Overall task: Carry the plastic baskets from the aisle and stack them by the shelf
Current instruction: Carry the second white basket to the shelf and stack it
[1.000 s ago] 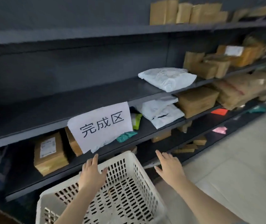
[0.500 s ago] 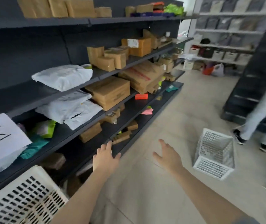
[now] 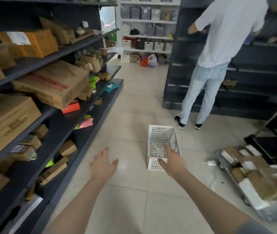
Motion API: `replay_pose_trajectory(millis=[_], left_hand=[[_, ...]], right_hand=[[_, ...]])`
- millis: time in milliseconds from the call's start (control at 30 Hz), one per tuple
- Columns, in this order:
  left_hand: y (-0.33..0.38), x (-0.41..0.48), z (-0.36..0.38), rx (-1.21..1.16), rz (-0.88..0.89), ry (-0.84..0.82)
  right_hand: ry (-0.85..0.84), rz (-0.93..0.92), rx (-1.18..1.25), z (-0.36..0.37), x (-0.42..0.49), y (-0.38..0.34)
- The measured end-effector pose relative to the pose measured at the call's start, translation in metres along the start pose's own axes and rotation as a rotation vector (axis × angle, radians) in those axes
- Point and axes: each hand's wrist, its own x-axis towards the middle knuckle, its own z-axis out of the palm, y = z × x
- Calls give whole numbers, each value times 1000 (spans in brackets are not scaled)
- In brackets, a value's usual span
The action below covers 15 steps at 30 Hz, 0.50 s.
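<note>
The left hand (image 3: 103,165) is spread open and empty over bare floor (image 3: 131,200), with the shelf (image 3: 63,119) to its left. To its right, the right hand (image 3: 174,162) reaches forward, fingers open, holding nothing. The basket (image 3: 162,141) stands upright on the floor just beyond its fingertips; contact cannot be confirmed.

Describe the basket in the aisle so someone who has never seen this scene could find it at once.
Start at the tiled floor between the two dark shelf units. The white basket stands alone in mid-aisle, behind the standing person, just beyond the right hand. It is the only white lattice-walled thing on the floor.
</note>
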Motion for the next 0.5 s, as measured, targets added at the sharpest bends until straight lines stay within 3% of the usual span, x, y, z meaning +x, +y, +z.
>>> replay_pose_trajectory(millis=[300,500], left_hand=[[134,120,78,-40,20,-134],[194,185,121,-44,-96,-147]], right_hand=[[-28,93,-45,-45,127,125],[-96,69,-48,-58,223,198]])
